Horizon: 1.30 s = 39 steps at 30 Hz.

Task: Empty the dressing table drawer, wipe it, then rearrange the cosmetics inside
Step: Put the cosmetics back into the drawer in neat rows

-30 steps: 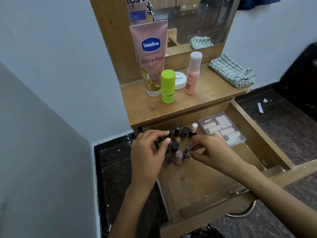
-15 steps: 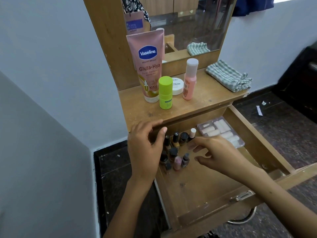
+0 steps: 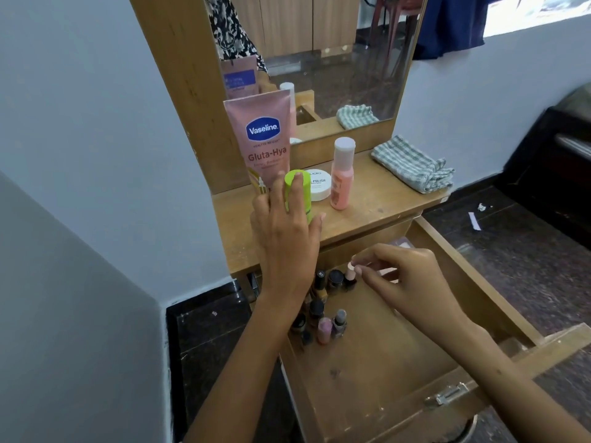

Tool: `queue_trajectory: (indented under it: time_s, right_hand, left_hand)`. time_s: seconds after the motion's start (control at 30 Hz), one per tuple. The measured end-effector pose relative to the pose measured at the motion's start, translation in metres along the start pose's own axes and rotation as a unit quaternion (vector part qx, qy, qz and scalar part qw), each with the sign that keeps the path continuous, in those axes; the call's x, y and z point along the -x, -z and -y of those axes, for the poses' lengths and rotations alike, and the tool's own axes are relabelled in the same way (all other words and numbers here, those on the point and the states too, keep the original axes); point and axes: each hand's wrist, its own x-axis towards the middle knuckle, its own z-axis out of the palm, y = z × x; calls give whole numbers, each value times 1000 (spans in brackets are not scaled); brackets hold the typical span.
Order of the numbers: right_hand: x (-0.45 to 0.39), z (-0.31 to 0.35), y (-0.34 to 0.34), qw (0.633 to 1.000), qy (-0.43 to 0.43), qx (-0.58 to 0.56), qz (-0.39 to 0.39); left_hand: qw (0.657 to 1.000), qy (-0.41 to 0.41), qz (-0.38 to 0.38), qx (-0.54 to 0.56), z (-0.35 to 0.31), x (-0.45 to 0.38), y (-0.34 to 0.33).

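While the wooden bench point(image 3: 367, 199) stands against a pale wall, its mirror point(image 3: 319, 59) rises at the far edge and a dark speckled floor point(image 3: 511, 251) spreads to the right, with scraps of white paper point(image 3: 474, 220) on it. On the bench top stand a pink Vaseline tube point(image 3: 262, 139), a green bottle point(image 3: 300, 193), a white jar point(image 3: 319, 185) and a pink bottle with a white cap point(image 3: 342, 174); a folded checked cloth point(image 3: 412, 167) lies at the far right. Below, the drawer point(image 3: 479, 276) is pulled out toward the near right, and small nail polish bottles point(image 3: 323, 314) stand clustered in its far left corner. The left hand point(image 3: 287, 231) reaches up over the bench edge with fingers straight, laid against the green bottle and partly hiding it and the tube's foot; whether it grips is unclear. The right hand point(image 3: 406, 279) hovers over the drawer, its thumb and forefinger pinching the white cap of a small pink bottle point(image 3: 350, 273) in the far row, and it hides what lies in the drawer's far right.
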Motion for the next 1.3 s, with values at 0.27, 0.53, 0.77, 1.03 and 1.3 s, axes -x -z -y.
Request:
queue_trajectory:
  time_s: [0.27,0.53,0.77,1.03,1.3]
  right_hand:
    - [-8,9,-2,996,9,-61,-65]
    - [11,-12,13,1000,-8,11,-22]
    - [21,-37,6,987,-125,79,69]
    - [12,-38,-15,979,-100,128,123]
    - [7,-39,-31,977,-89,122,148]
  left_hand:
    - [987,-63,-55,139,-13,15,8]
    - [954,-50,62,288,-21,51,19]
    - [961,41,39,271,9,64,29]
    - [963,52,40,263,9,68,29]
    - [968,61,53,239,11,69,23]
